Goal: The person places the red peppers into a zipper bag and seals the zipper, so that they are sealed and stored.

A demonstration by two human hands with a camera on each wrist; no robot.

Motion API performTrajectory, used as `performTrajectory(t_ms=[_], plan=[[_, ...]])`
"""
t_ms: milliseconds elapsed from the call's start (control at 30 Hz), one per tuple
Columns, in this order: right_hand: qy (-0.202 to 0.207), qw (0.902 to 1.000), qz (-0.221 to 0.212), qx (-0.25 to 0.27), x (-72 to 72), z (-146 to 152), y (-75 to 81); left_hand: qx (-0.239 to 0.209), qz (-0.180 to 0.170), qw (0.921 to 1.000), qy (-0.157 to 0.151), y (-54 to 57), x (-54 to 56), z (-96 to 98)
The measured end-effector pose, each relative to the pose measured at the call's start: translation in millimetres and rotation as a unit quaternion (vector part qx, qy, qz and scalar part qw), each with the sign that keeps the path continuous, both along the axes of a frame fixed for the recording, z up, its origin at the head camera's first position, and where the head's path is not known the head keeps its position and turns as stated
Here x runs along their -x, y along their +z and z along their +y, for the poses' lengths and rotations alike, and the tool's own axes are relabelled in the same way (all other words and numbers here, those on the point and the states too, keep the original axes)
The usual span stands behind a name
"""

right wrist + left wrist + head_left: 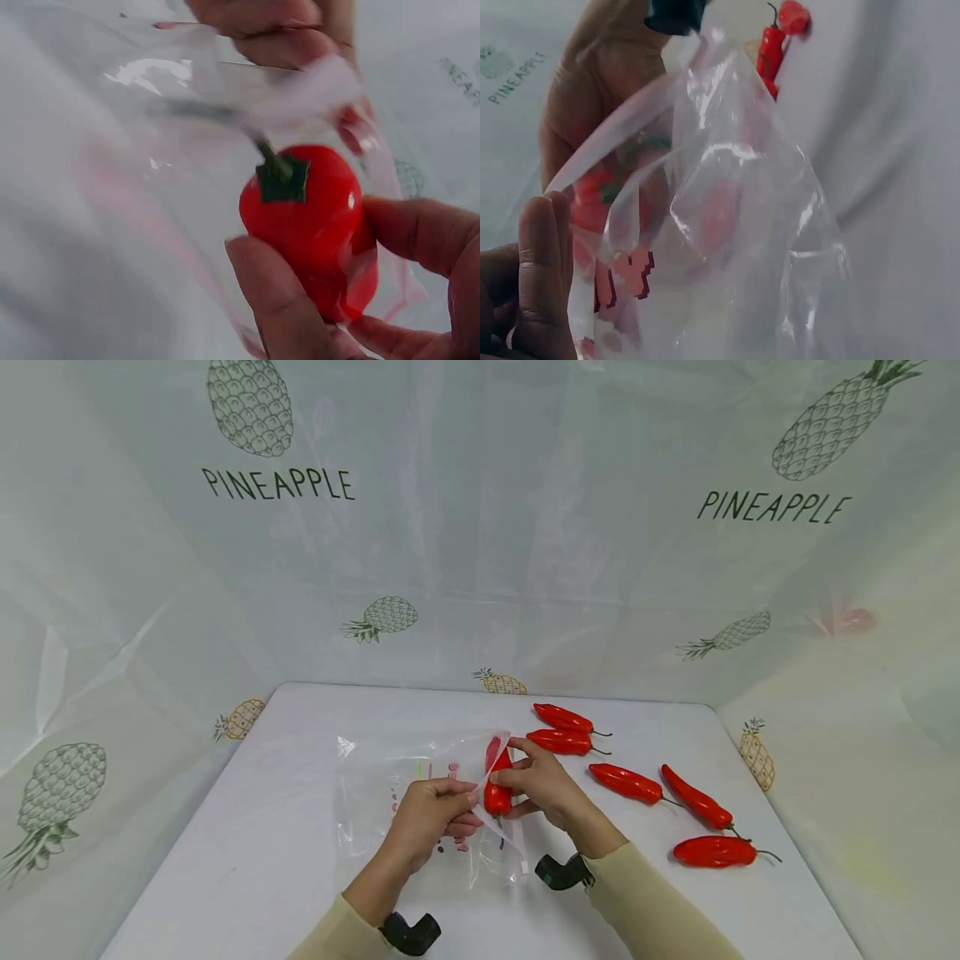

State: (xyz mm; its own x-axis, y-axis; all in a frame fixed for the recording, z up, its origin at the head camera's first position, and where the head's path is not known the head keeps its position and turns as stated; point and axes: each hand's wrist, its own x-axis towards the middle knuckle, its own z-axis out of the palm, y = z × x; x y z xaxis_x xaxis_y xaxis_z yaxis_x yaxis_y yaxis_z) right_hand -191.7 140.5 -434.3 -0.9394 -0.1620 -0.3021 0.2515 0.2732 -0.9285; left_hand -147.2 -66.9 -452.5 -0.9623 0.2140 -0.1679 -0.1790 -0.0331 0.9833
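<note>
My right hand (546, 783) grips a red chili pepper (311, 217) between thumb and fingers, its green stem end toward the right wrist camera. The pepper is at the mouth of a clear plastic zip bag (367, 827), its far tip behind the bag's pinkish edge. With thumb and fingers, my left hand (431, 814) pinches that edge and holds the mouth apart. In the left wrist view, the bag (757, 285) hangs in front of the right hand and blurs the pepper behind it. Printed marks show on the film.
Several red chili peppers lie on the white table (247, 827) to the right: two at the back, such as this chili pepper (562, 718), and others nearer the right edge, such as this chili pepper (715, 852). A pineapple-printed sheet (480, 527) surrounds the table.
</note>
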Motion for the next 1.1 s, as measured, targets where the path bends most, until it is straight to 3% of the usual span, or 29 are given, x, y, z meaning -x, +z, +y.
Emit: performTrajectory(t_ms=[100, 200, 300, 400, 500, 600, 700, 800, 967, 1100], plan=[[0.0, 0.9994, 0.03, -0.015, -3.9, -8.9, -4.7, -0.011, -0.002, 0.9999, 0.004, 2.6, -1.8, 2.8], [0.02, 0.9956, 0.071, -0.058, -9.9, -17.9, -8.6, -0.028, 0.004, 0.9992, 0.028, 6.4, -2.6, 4.7], [0.046, 0.9868, 0.099, -0.119, -12.7, -21.1, -11.1, -0.043, 0.012, 0.9974, 0.057, 10.7, -2.8, 2.9], [0.056, 0.9775, 0.113, -0.169, -10.8, -17.8, -10.7, -0.024, 0.025, 0.9969, 0.071, 14.8, -2.8, -3.6], [0.054, 0.9713, 0.112, -0.203, -8.1, -13.5, -9.5, 0.026, 0.041, 0.9971, 0.058, 18.4, -2.5, -11.2], [0.051, 0.9731, 0.098, -0.202, -7.7, -12.9, -9.2, 0.07, 0.049, 0.9959, 0.027, 21.3, -0.8, -15.1], [0.057, 0.9769, 0.095, -0.183, -9.0, -16.0, -10.4, 0.073, 0.05, 0.9961, -0.008, 22.1, 0.9, -14.7], [0.068, 0.9762, 0.11, -0.175, -11.1, -20.6, -12.0, 0.048, 0.045, 0.9975, -0.028, 21.0, 1.1, -11.7], [0.069, 0.9649, 0.14, -0.211, -14.1, -23.1, -13.2, 0.021, 0.05, 0.9985, -0.011, 17.9, 0.4, -7.6], [0.062, 0.9634, 0.144, -0.218, -14.5, -20.2, -14.1, 0.019, 0.06, 0.998, 0.009, 14.7, 1.7, -8.3]])
